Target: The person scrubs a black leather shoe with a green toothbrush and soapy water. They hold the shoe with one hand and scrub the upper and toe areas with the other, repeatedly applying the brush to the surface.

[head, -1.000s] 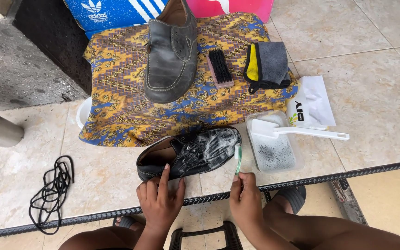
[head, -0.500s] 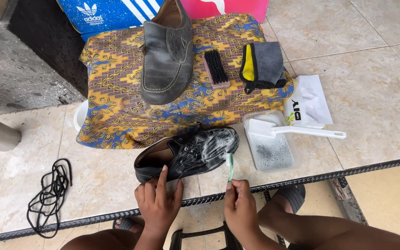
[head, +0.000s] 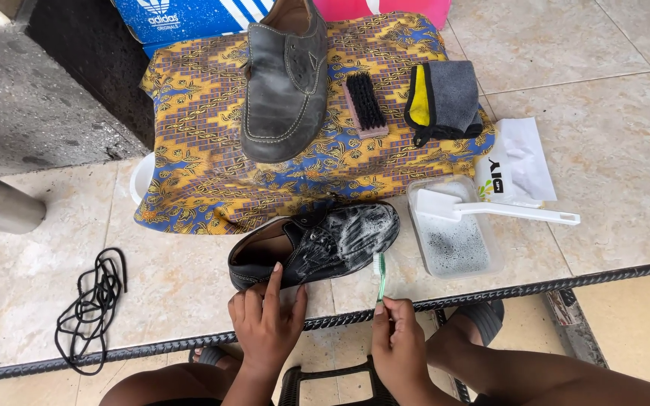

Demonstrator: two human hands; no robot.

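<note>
Shoe [head: 317, 244], black and soapy, lay on the tiled floor [head: 611, 165] just near of the patterned cloth [head: 197, 173], its long axis running left to right, toe pointing right and slightly far, heel opening to the left. Bare tile lay open to its left as far as the coiled black laces [head: 88, 312]; on its right a clear tray [head: 457, 229] of suds with a white scoop [head: 505, 212] sat close beside the toe. A grey shoe [head: 283, 83], a brush [head: 364, 101] and a folded rag [head: 445, 98] rested on the cloth. The left hand [head: 265, 323] pressed its fingers on the heel side, not wrapped around it. The right hand [head: 396, 342] pinched a green toothbrush [head: 380, 274] upright, bristles beside the sole.
</note>
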